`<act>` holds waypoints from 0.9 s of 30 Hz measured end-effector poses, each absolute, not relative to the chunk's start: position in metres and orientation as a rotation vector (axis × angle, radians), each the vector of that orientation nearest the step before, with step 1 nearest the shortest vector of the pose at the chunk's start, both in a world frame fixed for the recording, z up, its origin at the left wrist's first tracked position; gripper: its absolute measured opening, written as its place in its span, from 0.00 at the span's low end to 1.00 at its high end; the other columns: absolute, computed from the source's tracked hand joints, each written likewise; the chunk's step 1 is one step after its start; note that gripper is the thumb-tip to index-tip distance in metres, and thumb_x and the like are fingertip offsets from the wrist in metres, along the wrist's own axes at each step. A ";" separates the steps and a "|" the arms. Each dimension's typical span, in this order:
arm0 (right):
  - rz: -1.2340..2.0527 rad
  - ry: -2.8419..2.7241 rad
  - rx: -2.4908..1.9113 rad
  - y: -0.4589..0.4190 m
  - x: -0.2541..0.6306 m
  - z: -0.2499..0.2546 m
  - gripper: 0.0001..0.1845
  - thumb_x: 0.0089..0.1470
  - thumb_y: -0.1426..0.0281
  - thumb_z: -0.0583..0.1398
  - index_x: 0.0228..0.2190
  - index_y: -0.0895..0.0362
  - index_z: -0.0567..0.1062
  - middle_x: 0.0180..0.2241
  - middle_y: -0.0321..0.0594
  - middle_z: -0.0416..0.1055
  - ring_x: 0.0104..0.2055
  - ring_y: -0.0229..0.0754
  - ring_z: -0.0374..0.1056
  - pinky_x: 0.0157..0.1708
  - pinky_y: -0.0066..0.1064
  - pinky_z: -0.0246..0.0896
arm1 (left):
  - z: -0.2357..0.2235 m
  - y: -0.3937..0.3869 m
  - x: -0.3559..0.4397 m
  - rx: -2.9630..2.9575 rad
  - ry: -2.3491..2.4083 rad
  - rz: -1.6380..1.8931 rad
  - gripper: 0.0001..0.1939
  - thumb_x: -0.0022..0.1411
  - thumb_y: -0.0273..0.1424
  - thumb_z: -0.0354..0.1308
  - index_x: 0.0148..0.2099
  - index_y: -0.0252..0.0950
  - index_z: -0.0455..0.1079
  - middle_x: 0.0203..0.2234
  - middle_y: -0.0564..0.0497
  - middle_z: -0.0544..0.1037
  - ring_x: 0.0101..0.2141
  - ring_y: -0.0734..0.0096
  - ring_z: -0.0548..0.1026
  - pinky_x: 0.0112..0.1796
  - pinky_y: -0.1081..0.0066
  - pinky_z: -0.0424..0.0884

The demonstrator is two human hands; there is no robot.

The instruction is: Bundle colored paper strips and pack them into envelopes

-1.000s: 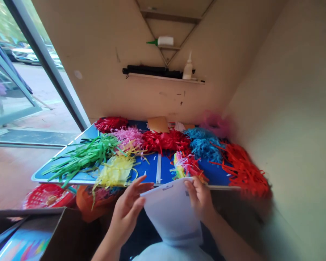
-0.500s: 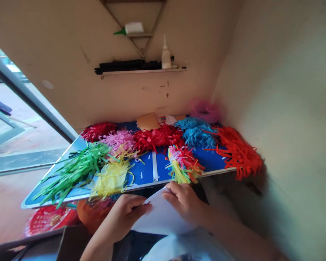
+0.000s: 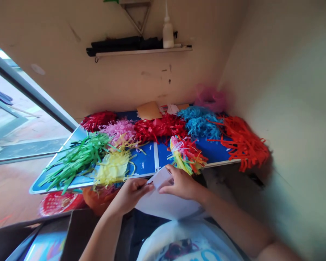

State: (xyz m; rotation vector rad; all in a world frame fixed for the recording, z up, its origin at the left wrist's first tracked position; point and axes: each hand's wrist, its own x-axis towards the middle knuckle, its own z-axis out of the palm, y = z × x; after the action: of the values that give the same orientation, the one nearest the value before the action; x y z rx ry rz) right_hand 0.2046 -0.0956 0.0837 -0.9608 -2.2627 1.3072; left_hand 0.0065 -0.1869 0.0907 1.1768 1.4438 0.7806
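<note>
Both of my hands hold a white sheet of paper [image 3: 167,203] over my lap, just in front of the blue table [image 3: 145,163]. My left hand [image 3: 130,194] pinches the sheet's left edge with closed fingers. My right hand [image 3: 180,183] lies on the sheet's top, thumb and fingers closed on it. A multicoloured bundle of paper strips [image 3: 186,154] sits at the table's near edge just beyond my right hand.
Piles of shredded paper cover the table: green [image 3: 78,159], yellow [image 3: 114,168], pink [image 3: 119,130], red [image 3: 157,128], blue [image 3: 199,123], orange [image 3: 243,143]. A wall shelf [image 3: 143,50] holds a white bottle [image 3: 167,30]. A red basket [image 3: 57,203] stands below the table at left. A wall is close on the right.
The sheet has come down from upright and now lies lower over my lap. My left hand has closed on its edge, and my right hand has shifted onto its top.
</note>
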 end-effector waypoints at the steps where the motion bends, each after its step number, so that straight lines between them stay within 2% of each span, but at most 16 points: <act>1: 1.251 -2.279 -1.028 -0.096 0.202 0.083 0.26 0.37 0.65 0.73 0.38 0.54 0.70 0.29 0.33 0.75 0.31 0.42 0.71 0.27 0.26 0.56 | 0.090 -0.187 0.006 1.171 1.442 0.786 0.25 0.56 0.51 0.59 0.32 0.30 0.73 0.20 0.54 0.68 0.21 0.77 0.62 0.22 0.77 0.58; 5: 1.085 -2.334 -1.176 -0.098 0.196 0.085 0.29 0.37 0.62 0.73 0.40 0.54 0.70 0.27 0.34 0.74 0.29 0.43 0.71 0.26 0.27 0.53 | 0.089 -0.187 0.004 1.165 1.438 0.784 0.23 0.56 0.49 0.59 0.32 0.31 0.74 0.21 0.53 0.71 0.21 0.76 0.64 0.23 0.76 0.60; 12: 1.180 -2.318 -1.120 -0.092 0.199 0.090 0.25 0.37 0.64 0.73 0.37 0.55 0.70 0.28 0.34 0.76 0.31 0.43 0.73 0.26 0.27 0.56 | 0.093 -0.185 0.004 1.313 1.546 0.732 0.20 0.52 0.46 0.63 0.28 0.32 0.75 0.17 0.56 0.67 0.21 0.75 0.63 0.21 0.77 0.56; 18: 1.263 -2.352 -0.968 -0.088 0.207 0.093 0.23 0.41 0.65 0.72 0.37 0.54 0.68 0.31 0.36 0.78 0.36 0.46 0.76 0.30 0.27 0.61 | 0.096 -0.182 0.003 1.395 1.578 0.683 0.20 0.56 0.46 0.59 0.30 0.32 0.74 0.18 0.57 0.63 0.21 0.77 0.58 0.22 0.77 0.54; 22: 1.281 -2.333 -0.885 -0.085 0.208 0.093 0.17 0.47 0.67 0.69 0.36 0.54 0.67 0.35 0.37 0.78 0.38 0.46 0.76 0.32 0.27 0.63 | 0.098 -0.180 0.005 1.416 1.608 0.647 0.19 0.56 0.46 0.58 0.28 0.33 0.70 0.18 0.58 0.59 0.21 0.77 0.56 0.21 0.77 0.51; 27: 1.439 -2.295 -0.788 -0.080 0.211 0.091 0.10 0.53 0.70 0.64 0.35 0.54 0.67 0.34 0.36 0.77 0.40 0.45 0.76 0.34 0.28 0.63 | 0.102 -0.181 0.010 1.562 1.695 0.632 0.19 0.58 0.44 0.56 0.23 0.36 0.63 0.18 0.59 0.54 0.21 0.78 0.53 0.21 0.76 0.47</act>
State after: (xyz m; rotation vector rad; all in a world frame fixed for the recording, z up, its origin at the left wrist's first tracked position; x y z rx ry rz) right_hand 0.2111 -0.0800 0.0911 -0.7879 -2.2946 1.4393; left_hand 0.0100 -0.1809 0.1021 1.5616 1.6949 0.6324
